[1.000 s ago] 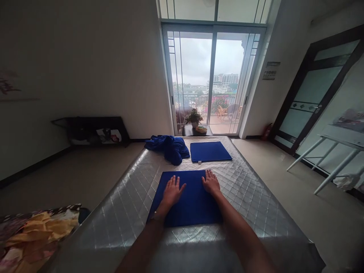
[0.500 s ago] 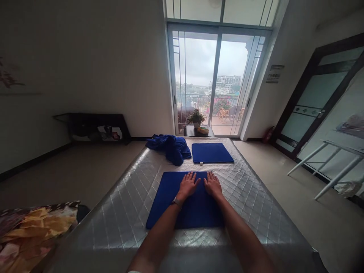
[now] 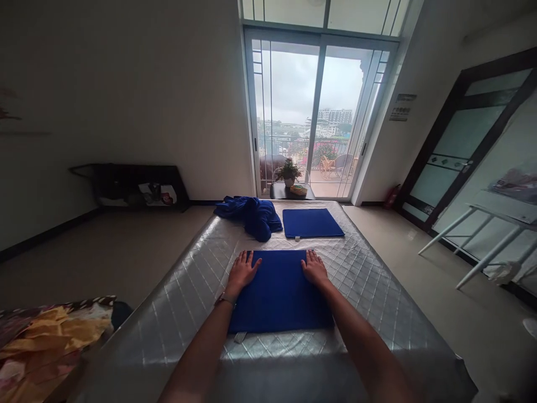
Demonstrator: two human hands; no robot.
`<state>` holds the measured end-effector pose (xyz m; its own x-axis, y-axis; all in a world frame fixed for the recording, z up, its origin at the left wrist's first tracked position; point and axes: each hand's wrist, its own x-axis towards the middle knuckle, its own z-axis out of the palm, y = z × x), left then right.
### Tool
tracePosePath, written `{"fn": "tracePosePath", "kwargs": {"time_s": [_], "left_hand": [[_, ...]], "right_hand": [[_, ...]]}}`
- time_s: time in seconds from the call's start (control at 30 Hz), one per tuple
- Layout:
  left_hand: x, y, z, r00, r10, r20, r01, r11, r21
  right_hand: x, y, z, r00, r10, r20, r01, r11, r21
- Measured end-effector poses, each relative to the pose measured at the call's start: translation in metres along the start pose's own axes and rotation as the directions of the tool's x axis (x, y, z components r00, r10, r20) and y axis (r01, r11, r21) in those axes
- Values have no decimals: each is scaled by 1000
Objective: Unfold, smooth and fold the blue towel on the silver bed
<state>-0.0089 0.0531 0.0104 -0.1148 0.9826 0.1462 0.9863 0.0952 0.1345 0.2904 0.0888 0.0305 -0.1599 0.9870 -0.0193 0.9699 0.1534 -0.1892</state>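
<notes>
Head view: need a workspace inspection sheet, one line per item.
Surface: quilted silver mattress, bare of sheets.
Job's things: blue towel lies flat near the front edge, small tag at its near left corner.
Clutter: crumpled blue cloth; a second folded towel beyond it.
Grips: left hand and right hand, both flat and open on the towel's far corners.
Cables: nothing seen.
Surroundings: glass balcony door, potted plant, white table legs at right.

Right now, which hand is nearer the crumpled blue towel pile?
Left. The left hand lies just below the crumpled blue towel pile; the right hand lies farther right, below the flat folded towel.
</notes>
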Motion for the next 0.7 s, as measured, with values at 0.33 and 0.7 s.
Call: {"fn": "tracePosePath", "kwargs": {"time_s": [0.33,0.7], "left_hand": [[0,1,1,1000,-12,1,12,1000,-27],[12,1,-15,990,-81,116,84,996,-19]], "right_hand": [[7,0,-2,998,-51,-27,51,999,12],[7,1,6,996,-46,-77,50,997,61]]}}
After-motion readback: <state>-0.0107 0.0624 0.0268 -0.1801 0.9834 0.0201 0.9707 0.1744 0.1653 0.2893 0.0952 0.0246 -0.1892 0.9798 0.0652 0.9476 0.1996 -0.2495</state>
